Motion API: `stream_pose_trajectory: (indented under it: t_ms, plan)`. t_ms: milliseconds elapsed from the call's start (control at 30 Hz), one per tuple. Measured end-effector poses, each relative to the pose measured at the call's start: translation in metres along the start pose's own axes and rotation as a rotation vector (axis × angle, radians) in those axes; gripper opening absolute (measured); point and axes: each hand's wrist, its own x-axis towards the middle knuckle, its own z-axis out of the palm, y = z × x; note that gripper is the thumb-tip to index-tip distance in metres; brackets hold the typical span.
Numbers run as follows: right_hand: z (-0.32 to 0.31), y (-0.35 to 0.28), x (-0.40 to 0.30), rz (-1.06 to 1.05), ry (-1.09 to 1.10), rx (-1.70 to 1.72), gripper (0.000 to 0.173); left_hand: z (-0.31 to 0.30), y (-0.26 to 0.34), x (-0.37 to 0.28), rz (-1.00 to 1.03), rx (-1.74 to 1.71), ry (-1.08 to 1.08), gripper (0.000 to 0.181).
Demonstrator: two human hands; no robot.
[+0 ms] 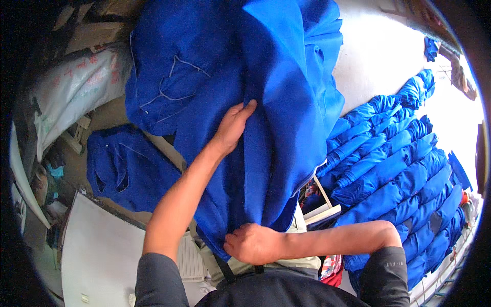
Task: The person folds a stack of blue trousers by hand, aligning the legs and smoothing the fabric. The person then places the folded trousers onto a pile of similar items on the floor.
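A large blue cloth garment piece (276, 88) hangs in broad folds before me, with pale loose threads on its left part. My left hand (234, 126) grips a long vertical fold near its middle, thumb pointing up and to the right. Close to my waist, my right hand (253, 243) is closed on the lower end of the same cloth; its fingertips are hidden. A white-edged hem (310, 178) shows at the lower right of the piece. Below and left of it lies another blue cloth piece (126, 172) with two dark slits.
Many blue bundles (399, 176) are heaped on the right. A wooden frame (324, 211) stands between them and my lap. At left are a white woven sack (84, 84) with red printing and a white tabletop (99, 249). A pale slatted panel (190, 257) sits beside my left elbow.
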Motion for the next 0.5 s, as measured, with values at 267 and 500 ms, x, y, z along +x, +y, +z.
stream_pose_trajectory:
  t_ms: [267, 500]
  plan:
    - [0.014, -0.014, 0.010, -0.082, 0.078, 0.006, 0.017, -0.027, 0.046, 0.045, -0.028, -0.070, 0.702, 0.044]
    - [-0.017, 0.016, 0.000, -0.083, -0.013, -0.261, 0.017, 0.134, 0.233, -0.040, 0.986, 0.219, 0.747, 0.037]
